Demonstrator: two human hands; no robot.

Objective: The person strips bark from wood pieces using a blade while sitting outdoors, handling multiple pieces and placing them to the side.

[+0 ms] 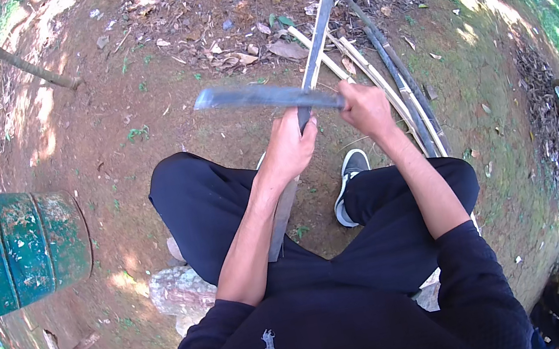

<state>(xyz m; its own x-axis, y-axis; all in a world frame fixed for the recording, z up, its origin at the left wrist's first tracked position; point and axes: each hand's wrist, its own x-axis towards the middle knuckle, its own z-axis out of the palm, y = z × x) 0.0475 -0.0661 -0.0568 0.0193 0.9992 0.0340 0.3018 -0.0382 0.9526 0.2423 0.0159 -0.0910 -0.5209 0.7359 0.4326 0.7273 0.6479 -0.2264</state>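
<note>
From my remote view I am seeing a green metal drum point(27, 249) standing well off to the left and loose dark and pale strips point(398, 79) lying ahead on the ground. The long dark strip point(323, 25) is slanting up and away from the seated person, its near part passing into the left hand point(288, 144), whose fingers are grasping it. The right hand point(365, 105) is clenching the handle of a long blade point(251, 97), which is blurring across the strip just beyond the left knuckles. I am worrying about that closeness: an uneven spot or loosening grip could skid the edge into those fingers.
</note>
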